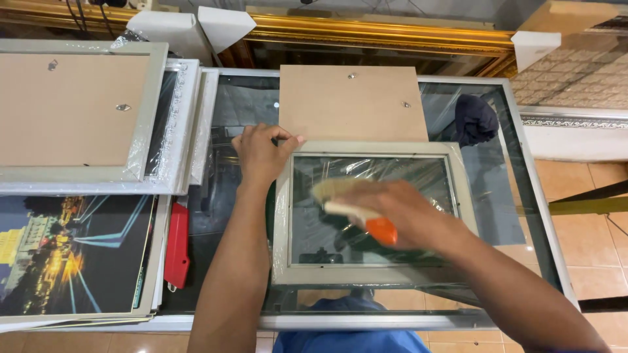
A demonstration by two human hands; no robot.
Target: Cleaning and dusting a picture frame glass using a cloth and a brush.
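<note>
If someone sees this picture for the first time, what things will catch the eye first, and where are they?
In the middle, the right hand sweeps a blurred brush with an orange handle over the glass of a pale grey picture frame lying on a glass table, while the left hand holds the frame's upper left corner. At the lower left lies a bright night-city print, with a red tool beside it.

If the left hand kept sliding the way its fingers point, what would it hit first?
Likely the brown backing board. The left hand rests at the frame's top-left corner, its fingers pointing right and slightly up toward the board's lower edge. Depth is unclear.
</note>
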